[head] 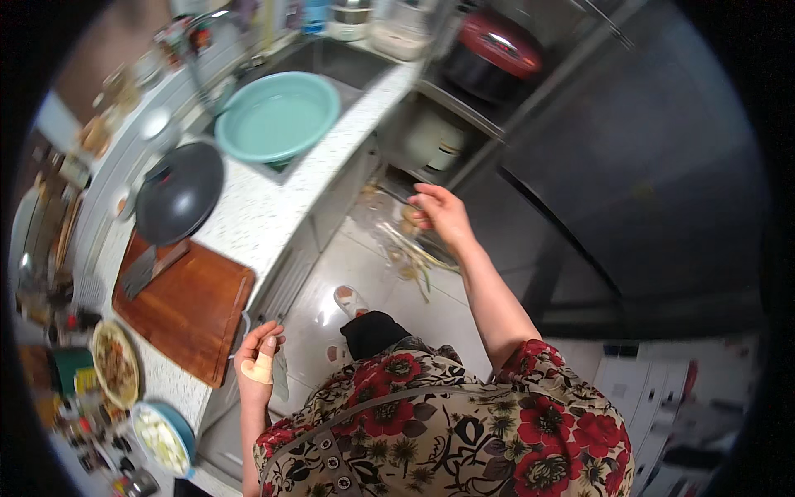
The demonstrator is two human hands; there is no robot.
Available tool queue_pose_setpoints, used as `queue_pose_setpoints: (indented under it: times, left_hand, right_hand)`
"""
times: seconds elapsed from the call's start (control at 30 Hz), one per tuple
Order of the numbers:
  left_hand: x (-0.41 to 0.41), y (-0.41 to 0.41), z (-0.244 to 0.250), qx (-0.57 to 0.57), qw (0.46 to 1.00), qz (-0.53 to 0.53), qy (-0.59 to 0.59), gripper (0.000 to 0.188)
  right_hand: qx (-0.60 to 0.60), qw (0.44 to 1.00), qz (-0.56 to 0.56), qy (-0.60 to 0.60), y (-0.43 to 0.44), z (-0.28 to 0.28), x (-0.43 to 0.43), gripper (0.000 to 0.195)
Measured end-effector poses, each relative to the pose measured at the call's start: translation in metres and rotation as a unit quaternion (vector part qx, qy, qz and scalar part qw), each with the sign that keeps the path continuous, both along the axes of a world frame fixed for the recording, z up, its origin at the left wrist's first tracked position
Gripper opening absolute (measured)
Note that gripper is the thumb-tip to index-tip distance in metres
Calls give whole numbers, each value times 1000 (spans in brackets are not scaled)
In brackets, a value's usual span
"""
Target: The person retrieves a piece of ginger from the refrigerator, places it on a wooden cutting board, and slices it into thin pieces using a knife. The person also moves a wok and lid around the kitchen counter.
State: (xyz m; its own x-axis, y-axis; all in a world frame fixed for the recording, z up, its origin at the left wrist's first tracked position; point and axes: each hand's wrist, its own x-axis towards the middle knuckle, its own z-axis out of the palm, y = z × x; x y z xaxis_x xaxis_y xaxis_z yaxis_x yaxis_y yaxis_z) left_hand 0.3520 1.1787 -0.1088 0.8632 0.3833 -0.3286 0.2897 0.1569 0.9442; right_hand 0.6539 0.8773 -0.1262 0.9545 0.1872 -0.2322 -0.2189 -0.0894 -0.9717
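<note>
My left hand (258, 359) hangs by the counter's front edge, near the corner of a wooden cutting board (192, 310). A beige bandage wraps its thumb, the fingers are loosely bent, and I see nothing in them. Just behind that wrist is a pale green piece of cloth or plastic (280, 378). On the board rests a cleaver (141, 272). My right hand (444, 214) is held out over the floor, fingers slightly curled and apart, holding nothing. Below it, long green-and-white vegetable stalks (404, 248), perhaps scallions, lie with clear plastic on the tiles.
A mint-green basin (279, 118) sits over the sink (323, 59). A dark wok lid (180, 192) leans behind the board. Bowls of cut white vegetable (160, 438) and brown food (116, 366) stand at the counter's left. A dark refrigerator (640, 168) and shelved red cooker (497, 46) are right.
</note>
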Motion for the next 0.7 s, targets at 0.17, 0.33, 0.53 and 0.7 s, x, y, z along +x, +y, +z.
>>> queue_pose_setpoints:
  times: [0.17,0.33,0.53,0.7]
  left_hand:
    - [30,-32,12,13,990,-130,-56,34]
    - [30,-69,16,42,974,-212,-61,36]
    - [38,-145,8,14,970,-239,-33,34]
    - [37,-212,8,111,931,-338,-74,31]
  right_hand:
    - [238,885,-395,59,-212,-22,-74,40]
    - [367,732,-574,-12,-339,-34,-135,85]
    - [418,722,-551,-15,-419,-52,-118,116]
    - [486,704,-518,-11,-444,-79,-99,84]
